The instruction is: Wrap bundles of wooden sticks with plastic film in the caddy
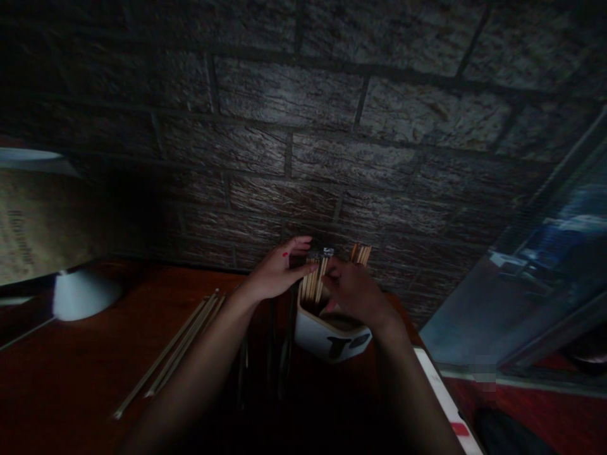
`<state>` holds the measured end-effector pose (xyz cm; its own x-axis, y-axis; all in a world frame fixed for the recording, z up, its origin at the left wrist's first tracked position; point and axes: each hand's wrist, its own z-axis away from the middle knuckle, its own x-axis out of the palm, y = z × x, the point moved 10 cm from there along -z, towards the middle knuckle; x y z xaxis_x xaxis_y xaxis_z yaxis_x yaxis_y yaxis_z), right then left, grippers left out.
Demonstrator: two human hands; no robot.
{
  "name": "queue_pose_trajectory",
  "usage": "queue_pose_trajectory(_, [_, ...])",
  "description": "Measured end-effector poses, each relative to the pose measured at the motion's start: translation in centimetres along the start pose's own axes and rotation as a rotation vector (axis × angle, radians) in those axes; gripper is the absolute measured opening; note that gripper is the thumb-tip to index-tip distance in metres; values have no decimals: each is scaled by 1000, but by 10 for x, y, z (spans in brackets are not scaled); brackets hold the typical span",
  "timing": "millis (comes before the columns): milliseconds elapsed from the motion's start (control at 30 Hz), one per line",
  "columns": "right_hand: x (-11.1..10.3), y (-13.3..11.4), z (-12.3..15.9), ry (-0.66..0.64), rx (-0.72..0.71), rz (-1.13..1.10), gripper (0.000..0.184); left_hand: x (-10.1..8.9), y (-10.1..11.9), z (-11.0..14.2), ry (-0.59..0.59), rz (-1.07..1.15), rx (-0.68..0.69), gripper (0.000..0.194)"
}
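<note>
A white angular holder [318, 340] with dark markings stands on the table against the wall. Upright in it are several light wooden chopsticks [310, 285], and a second bunch [363, 254] stands at its right side. My left hand [277, 270] is at the holder's left edge, fingers stretched and apart from the thumb, whose tip is by the chopstick tops. Over the holder's right part, my right hand [356, 291] has its fingers curled in around chopsticks. A small shiny silvery piece [327, 251] shows at the tops between the hands.
Several loose chopsticks [175, 354] lie on the brown table [95, 366] to the left. Dark, thin utensils [279, 363] are hard to make out before the holder. A white cone-shaped object [83, 296], a brown printed bag [42, 221] and a brick wall [327, 95] surround them.
</note>
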<state>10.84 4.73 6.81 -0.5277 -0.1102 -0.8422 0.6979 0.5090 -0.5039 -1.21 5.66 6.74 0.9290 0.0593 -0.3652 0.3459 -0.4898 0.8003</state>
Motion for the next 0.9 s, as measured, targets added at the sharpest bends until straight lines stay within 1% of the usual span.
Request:
queue_pose_trajectory(100, [4, 5, -2, -22, 17, -30, 16, 4, -8, 0, -30, 56, -59, 55])
queue_pose_trajectory(200, [8, 8, -3, -47, 38, -45, 17, 8, -12, 1, -55, 94, -88, 58])
queue_pose_trajectory(433, [3, 11, 0, -53, 85, -60, 22, 11, -15, 1, -69, 123, -124, 56])
queue_pose_trajectory(533, [-3, 10, 5, -50, 95, -57, 22, 12, -19, 0, -69, 136, -146, 58])
queue_pose_trajectory(633, [-16, 7, 15, -19, 89, -84, 20, 15, -23, 0, -81, 141, -154, 59])
queue_pose_trajectory(700, [-35, 9, 22, 56, 73, -99, 16, 18, -25, 0, -93, 140, -155, 60])
queue_pose_trajectory(733, [-50, 11, 27, 136, 62, -108, 14, 18, -25, 0, -97, 136, -155, 60])
queue_pose_trajectory(800, [-85, 18, 38, 354, 1, -134, 14, 18, -25, 0, -93, 127, -154, 60])
queue_pose_trajectory(867, [-113, 36, 49, 559, 17, -165, 24, 17, -24, 1, -79, 129, -154, 59])
queue_pose_trajectory(900, [-118, 46, 50, 573, 30, -209, 32, 16, -23, 1, -73, 133, -153, 59])
